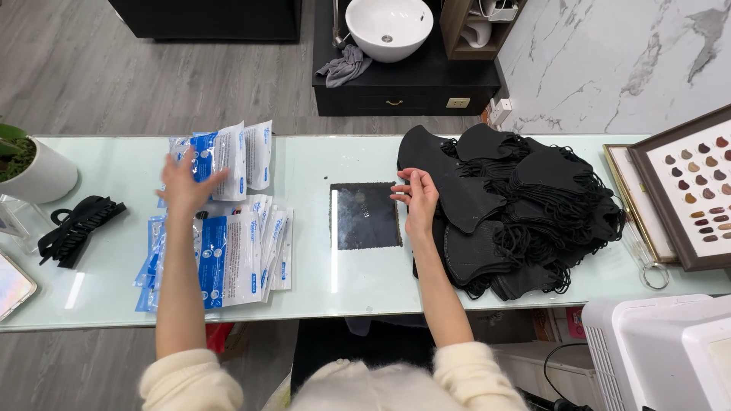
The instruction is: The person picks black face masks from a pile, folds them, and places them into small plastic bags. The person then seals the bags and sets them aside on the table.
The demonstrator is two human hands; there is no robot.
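Grey wood floor (152,68), white marble wall (609,61), black cabinet (403,87) bearing a white basin (388,27), pale glass table (320,281) in front.

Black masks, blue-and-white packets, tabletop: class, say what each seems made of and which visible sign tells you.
Black masks: soft matte fabric, probably non-woven; they flop in a heap with thin cord loops. Packets: thin glossy plastic film, judging by the sheen and crinkles. Tabletop: likely glass, pale green and smooth, with light reflecting off it.
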